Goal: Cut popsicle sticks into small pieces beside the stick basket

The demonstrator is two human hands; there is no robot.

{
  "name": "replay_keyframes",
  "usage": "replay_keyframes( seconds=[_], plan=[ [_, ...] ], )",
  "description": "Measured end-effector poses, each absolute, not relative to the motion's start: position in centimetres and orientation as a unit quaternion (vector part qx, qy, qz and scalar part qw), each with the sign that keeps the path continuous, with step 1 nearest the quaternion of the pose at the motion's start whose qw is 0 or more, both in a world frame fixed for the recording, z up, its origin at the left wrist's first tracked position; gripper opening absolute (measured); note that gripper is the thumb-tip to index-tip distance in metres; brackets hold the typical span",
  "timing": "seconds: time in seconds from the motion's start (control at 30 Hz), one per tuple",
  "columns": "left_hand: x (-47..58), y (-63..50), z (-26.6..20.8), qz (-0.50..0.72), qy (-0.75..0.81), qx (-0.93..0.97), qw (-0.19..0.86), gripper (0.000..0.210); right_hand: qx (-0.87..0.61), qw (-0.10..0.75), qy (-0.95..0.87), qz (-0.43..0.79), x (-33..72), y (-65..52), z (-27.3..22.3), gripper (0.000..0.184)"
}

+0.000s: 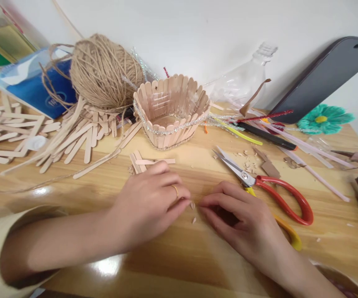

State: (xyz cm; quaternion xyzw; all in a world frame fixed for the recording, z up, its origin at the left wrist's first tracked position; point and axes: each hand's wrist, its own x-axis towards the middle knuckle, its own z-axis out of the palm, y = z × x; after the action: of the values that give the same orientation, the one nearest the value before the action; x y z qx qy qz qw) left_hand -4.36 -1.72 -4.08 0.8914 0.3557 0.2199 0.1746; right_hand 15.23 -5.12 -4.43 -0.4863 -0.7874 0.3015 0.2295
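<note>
- We hold our left hand (158, 194) low over the table (179, 265), thumb and forefinger drawn close; we cannot tell whether they pinch anything.
- We keep our right hand (239, 215) just opposite, its fingers curled and thumb near the forefinger; we cannot tell if it grips something.
- Our two hands are apart, with small wood chips (193, 205) on the table in the gap between them.
- We see short stick pieces (140, 162) just beyond our left hand, and red-handled scissors (247, 178) beyond our right.
- Farther back, we have the stick basket (168, 140) upright, tinsel around it, beside the twine ball (104, 72).
</note>
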Motion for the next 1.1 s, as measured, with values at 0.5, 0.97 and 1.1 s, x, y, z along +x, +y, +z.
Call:
replay_keyframes(
  seconds=[0.5, 0.97, 1.1],
  plan=[
    [-5.9, -0.2, -3.6, 0.178, 0.346, 0.908, 0.156, 0.022, -0.511, 0.281, -0.786, 0.204, 16.6, -4.4, -2.7, 0.014],
    [-4.2, 0.0, -3.3, 0.067, 0.355, 0.921, 0.149, 0.021, -0.503, 0.291, -0.796, 0.170, 16.5, -4.7, -3.1, 0.015],
    [-4.4, 0.2, -3.2, 0.065, 0.337, 0.920, 0.191, 0.019, -0.506, 0.275, -0.795, 0.191, 16.4, -4.9, -3.4, 0.016]
  ],
)
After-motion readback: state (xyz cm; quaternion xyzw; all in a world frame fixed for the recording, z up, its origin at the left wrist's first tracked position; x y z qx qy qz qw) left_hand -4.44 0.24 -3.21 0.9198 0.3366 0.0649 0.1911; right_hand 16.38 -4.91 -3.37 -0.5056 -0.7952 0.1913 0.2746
